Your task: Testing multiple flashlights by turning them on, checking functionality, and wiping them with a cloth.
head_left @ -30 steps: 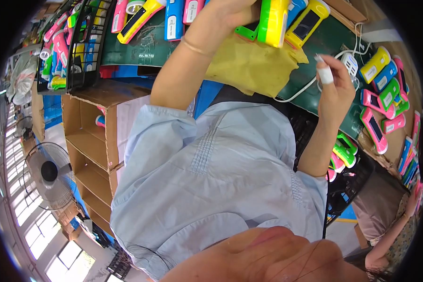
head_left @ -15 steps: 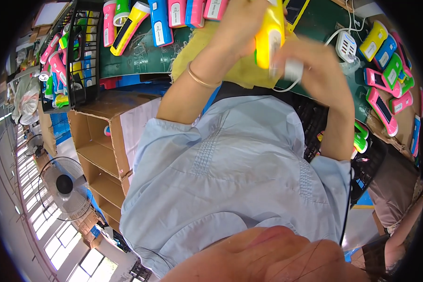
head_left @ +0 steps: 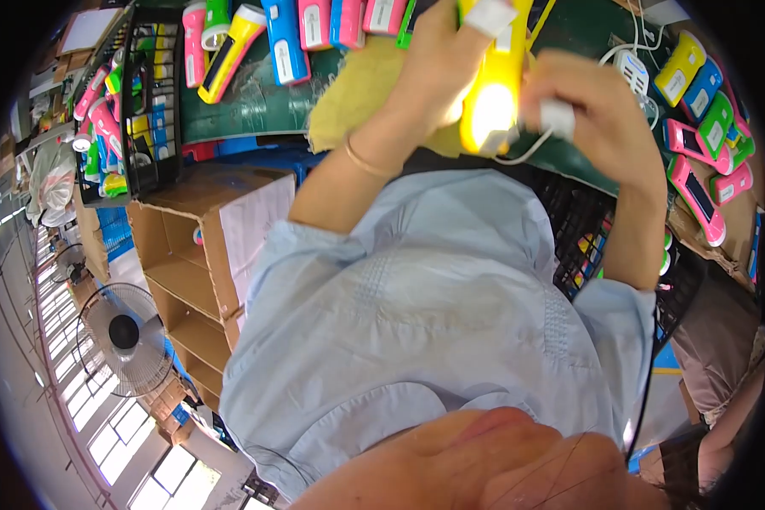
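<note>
A yellow flashlight is gripped in my left hand, above the near edge of the green table. Its lower end glows brightly. A white wrap covers a finger of that hand, and a bracelet circles the wrist. Just right of the flashlight, my right hand has curled fingers, apart from its body. A white cable leads up into these fingers, beside a white piece that could be a wrap or a plug; its end is hidden. Under my left wrist lies a yellow cloth.
Flashlights, among them a blue one, line the table's far left. A white USB charger sits at right, near a cardboard tray of several colourful flashlights. A black crate stands left, above cardboard shelves.
The flashlight's lower end has gone from unlit to bright, and the flashlight has come slightly nearer to me. My right hand has shifted a little to the right.
</note>
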The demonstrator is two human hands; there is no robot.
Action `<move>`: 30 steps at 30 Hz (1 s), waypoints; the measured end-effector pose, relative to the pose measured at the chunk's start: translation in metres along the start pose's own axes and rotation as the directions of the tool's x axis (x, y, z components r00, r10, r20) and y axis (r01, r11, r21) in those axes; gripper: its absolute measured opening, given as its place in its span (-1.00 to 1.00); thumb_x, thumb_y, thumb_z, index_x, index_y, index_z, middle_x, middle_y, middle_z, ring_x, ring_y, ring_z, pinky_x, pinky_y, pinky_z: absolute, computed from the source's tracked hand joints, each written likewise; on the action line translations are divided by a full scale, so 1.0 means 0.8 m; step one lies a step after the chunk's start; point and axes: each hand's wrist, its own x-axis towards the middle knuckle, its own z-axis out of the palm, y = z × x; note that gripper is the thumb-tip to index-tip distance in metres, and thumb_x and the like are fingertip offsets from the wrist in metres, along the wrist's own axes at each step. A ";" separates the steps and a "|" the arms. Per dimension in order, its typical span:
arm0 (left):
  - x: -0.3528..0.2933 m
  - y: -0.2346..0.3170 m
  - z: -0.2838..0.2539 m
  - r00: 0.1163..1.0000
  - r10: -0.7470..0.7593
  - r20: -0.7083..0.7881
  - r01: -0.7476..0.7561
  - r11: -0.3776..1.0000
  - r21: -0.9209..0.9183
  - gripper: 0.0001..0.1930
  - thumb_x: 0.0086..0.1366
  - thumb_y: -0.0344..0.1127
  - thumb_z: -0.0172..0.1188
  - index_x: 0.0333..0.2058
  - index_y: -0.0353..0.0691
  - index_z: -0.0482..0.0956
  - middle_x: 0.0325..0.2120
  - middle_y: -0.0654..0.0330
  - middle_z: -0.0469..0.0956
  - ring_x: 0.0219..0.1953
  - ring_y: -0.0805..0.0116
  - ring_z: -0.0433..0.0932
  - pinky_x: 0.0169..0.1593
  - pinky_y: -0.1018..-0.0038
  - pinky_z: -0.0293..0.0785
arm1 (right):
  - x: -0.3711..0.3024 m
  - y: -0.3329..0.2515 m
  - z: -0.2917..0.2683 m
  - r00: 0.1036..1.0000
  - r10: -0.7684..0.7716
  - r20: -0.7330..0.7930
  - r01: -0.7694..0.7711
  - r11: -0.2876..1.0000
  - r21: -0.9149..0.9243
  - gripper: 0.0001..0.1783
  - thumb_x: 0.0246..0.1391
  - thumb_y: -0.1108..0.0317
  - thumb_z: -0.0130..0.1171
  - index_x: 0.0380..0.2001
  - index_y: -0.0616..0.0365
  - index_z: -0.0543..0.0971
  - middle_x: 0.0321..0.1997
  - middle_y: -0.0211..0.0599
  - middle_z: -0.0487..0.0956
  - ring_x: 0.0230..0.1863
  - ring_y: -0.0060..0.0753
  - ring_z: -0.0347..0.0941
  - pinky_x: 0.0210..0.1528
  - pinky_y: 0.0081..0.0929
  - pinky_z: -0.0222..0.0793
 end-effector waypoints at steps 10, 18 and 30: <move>0.001 -0.005 -0.037 0.961 -0.199 0.194 0.278 0.737 -0.617 -0.49 0.22 0.21 -0.13 -0.18 -0.16 0.31 -0.41 0.16 0.39 -0.43 0.29 0.41 -0.30 0.44 0.43 | -0.059 -0.007 0.077 0.907 -0.407 -0.108 0.377 0.899 -0.223 -0.73 -0.33 0.53 0.19 -0.40 0.26 0.53 -0.52 -0.29 0.39 -0.49 -0.30 0.36 -0.49 -0.43 0.30; -0.015 -0.033 -0.029 0.825 0.450 0.341 -0.358 0.884 -0.300 -0.54 0.16 -0.03 0.12 -0.21 -0.37 0.34 -0.40 0.05 0.47 -0.32 0.21 0.47 -0.23 0.35 0.44 | -0.039 -0.020 0.081 0.878 0.127 -0.461 -0.165 0.986 -0.041 -0.37 -0.47 0.21 0.48 -0.26 0.25 0.47 -0.51 -0.27 0.39 -0.56 -0.36 0.35 -0.55 -0.49 0.27; -0.078 -0.008 -0.024 0.860 0.224 0.459 -0.506 0.498 0.704 -0.27 -0.16 -0.39 0.36 0.05 -0.19 0.23 -0.12 0.03 0.42 -0.14 0.00 0.43 -0.11 0.28 0.42 | -0.070 0.037 0.062 0.912 0.147 -0.382 -0.189 0.979 -0.075 -0.75 -0.03 0.56 0.04 -0.20 0.23 0.47 -0.39 -0.20 0.40 -0.37 -0.26 0.38 -0.36 -0.52 0.30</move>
